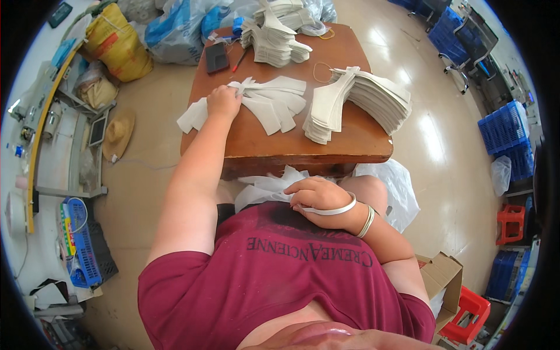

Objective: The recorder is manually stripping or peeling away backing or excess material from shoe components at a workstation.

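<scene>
On the brown table, my left hand (224,102) is closed at the narrow end of a fanned-out bunch of white fabric pieces (265,105); its fingertips are partly hidden. Close to my body, over my lap, my right hand (322,198) has its fingers curled. A thin white band (339,209) runs around that hand from the fingers toward the wrist; I cannot tell what it is. Below the hand, crumpled white sheer material (265,189) lies on my lap. Right of the fan, a thick stack of white fabric pieces (373,99) stands arched on the table, with a thin tie at its top.
More stacked white pieces (274,44) stand at the table's far end, beside a dark phone-like box (217,58) and a red pen (239,60). Bulging bags (119,44) lie behind. An open cardboard box (443,277) and a red stool (471,315) are at my right.
</scene>
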Demonstrator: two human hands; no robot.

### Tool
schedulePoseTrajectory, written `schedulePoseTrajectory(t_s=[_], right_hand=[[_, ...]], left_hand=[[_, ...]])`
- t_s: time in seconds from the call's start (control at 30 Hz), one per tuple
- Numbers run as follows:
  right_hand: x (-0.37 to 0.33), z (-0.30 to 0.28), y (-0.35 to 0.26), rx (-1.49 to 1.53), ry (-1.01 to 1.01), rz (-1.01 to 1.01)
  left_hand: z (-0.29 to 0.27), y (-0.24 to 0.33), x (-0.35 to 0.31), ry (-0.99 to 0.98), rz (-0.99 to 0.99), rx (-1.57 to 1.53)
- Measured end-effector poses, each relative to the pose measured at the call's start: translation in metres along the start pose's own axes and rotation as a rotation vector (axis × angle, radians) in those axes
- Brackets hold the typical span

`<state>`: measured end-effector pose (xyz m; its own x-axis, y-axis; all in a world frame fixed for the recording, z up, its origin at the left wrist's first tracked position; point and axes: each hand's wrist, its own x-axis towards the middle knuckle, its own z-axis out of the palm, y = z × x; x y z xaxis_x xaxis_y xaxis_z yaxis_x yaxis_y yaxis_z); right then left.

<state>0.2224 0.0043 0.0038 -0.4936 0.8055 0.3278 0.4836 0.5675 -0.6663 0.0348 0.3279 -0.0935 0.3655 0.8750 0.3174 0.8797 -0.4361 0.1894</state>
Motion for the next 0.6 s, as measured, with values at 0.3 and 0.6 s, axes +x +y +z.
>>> schedulePoseTrajectory(t_s=[0.3, 0.6], right_hand=[[0.003, 0.0, -0.005, 0.012, 0.019, 0.031], [0.017, -0.02, -0.018, -0.243, 0.228, -0.196]], left_hand=[[-0.017, 0.002, 0.0, -0.09, -0.083, -0.555], [-0.147, 0.086, -0.143, -0.183, 0.49, -0.888]])
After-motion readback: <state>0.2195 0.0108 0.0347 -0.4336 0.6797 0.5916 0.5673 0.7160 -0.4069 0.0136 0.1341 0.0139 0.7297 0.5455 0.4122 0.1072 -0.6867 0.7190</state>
